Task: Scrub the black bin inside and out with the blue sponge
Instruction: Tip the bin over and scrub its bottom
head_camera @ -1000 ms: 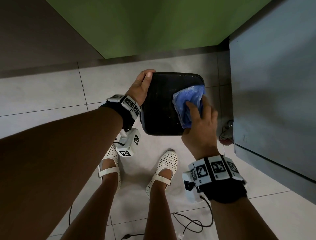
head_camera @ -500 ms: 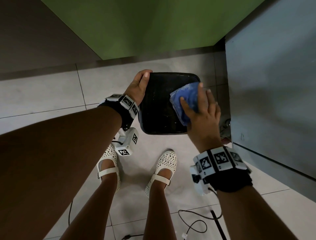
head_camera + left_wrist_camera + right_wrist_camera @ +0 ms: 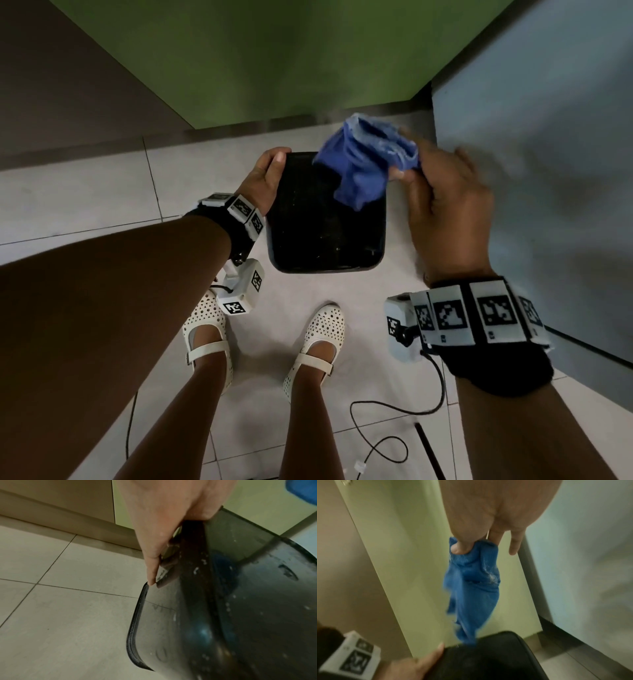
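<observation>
The black bin (image 3: 325, 233) is held over the tiled floor with a broad wet dark face turned up at me. My left hand (image 3: 265, 178) grips its left edge, thumb on top; the left wrist view shows the fingers (image 3: 154, 563) curled round the bin's wall (image 3: 240, 615) close to the rim. My right hand (image 3: 407, 164) pinches the limp, soapy blue sponge (image 3: 363, 164) between thumb and fingers, above the bin's far right corner. In the right wrist view the sponge (image 3: 471, 588) hangs from the hand (image 3: 479, 545) down to the bin's edge (image 3: 488, 660).
A green panel (image 3: 291, 61) stands behind the bin and a grey cabinet (image 3: 548, 171) close on the right. My feet in white shoes (image 3: 315, 342) stand just under the bin. A cable (image 3: 394, 411) and a black rod (image 3: 430, 452) lie on the floor at lower right.
My right hand has lifted the sponge off the bin's right side, up and away toward the far corner; it now hangs loose. The left hand has kept its hold.
</observation>
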A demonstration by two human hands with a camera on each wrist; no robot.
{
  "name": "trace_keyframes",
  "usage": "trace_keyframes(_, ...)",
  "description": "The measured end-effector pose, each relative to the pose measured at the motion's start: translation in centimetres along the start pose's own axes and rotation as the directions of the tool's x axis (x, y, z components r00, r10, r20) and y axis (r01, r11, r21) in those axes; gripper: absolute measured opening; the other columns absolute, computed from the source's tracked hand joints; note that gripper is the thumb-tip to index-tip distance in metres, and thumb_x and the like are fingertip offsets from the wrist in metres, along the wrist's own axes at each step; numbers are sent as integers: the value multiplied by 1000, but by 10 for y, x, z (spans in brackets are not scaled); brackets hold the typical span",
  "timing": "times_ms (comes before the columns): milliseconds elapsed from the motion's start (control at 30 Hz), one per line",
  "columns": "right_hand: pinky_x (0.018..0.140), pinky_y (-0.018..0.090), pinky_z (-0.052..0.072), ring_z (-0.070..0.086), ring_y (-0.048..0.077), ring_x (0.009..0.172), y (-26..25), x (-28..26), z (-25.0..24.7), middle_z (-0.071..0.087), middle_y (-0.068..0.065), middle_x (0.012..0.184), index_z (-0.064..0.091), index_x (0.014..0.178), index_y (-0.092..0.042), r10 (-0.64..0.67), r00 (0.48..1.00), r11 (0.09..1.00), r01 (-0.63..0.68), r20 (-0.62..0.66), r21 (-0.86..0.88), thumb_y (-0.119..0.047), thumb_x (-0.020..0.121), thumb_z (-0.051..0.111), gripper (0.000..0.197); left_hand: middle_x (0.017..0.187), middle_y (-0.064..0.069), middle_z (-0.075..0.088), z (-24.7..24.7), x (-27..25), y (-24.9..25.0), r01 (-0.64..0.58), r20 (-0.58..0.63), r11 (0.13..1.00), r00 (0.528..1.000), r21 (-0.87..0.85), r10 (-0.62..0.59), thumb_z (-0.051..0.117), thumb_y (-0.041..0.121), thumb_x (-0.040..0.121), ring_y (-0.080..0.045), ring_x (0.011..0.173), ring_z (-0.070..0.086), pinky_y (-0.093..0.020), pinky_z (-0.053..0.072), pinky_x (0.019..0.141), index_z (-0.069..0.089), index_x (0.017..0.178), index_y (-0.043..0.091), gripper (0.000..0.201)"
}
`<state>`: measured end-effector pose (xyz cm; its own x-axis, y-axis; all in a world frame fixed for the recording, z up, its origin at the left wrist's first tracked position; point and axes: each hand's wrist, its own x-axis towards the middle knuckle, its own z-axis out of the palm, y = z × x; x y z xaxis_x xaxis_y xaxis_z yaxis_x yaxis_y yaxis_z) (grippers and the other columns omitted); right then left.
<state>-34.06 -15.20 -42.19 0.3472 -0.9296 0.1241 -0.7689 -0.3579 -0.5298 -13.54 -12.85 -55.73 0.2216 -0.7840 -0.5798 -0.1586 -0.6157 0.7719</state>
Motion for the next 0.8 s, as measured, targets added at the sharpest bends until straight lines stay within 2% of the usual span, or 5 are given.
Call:
trace_keyframes(200, 80, 40, 47, 50, 16, 90, -11, -24, -2, 70, 12, 95, 65, 107, -8, -141, 986, 990, 140, 83, 18, -15, 89, 43, 28, 111, -1, 50, 1, 2, -4, -13, -3, 1000, 1000, -7, 13, 27, 26, 101, -12, 104, 46, -7, 38, 78, 45, 130, 10, 37)
trace_keyframes(433, 82, 52, 50, 68, 25, 78, -7, -76, 17, 71, 5, 86, 52, 99, -22, -33, 858, 990, 98, 512, -100, -22, 80, 54, 18, 110, 1, 50, 2, 3, -6, -2, -3, 999, 1000, -32, 2, 27, 29, 101, -12, 102, 47, -2, 38, 75, 46, 129, 14, 37)
trace_keyframes(567, 102, 58, 29, 49, 29, 118, -11, -48, 23, 61, 6, 114, 60, 114, -19, 39, 757, 982, 91, 653, -164, -20, 92, 53, 23, 108, 0, 50, 3, 3, -6, 0, -7, 999, 1000, -49, -1, 27, 29, 101, -12, 99, 48, -3, 40, 72, 47, 128, 14, 36)
trace_keyframes(700, 99, 60, 30, 40, 35, 125, -22, -12, 46, 51, 10, 133, 56, 124, -33, 52, 933, 971, 36, 355, -236, -35, 84, 54, 40, 105, -2, 53, 2, 4, -6, -1, 5, 998, 1000, -59, 1, 28, 29, 101, -14, 94, 51, -13, 45, 73, 47, 128, 14, 36)
trace_keyframes(800, 108, 56, 20, 22, 36, 138, -25, -7, 64, 24, 14, 152, 31, 143, -31, 231, 935, 954, -164, 269, -251, -41, 88, 53, 60, 104, -2, 54, 2, 2, -4, 6, -2, 997, 1000, -79, -6, 29, 29, 101, -16, 95, 52, -19, 45, 82, 47, 127, 14, 36)
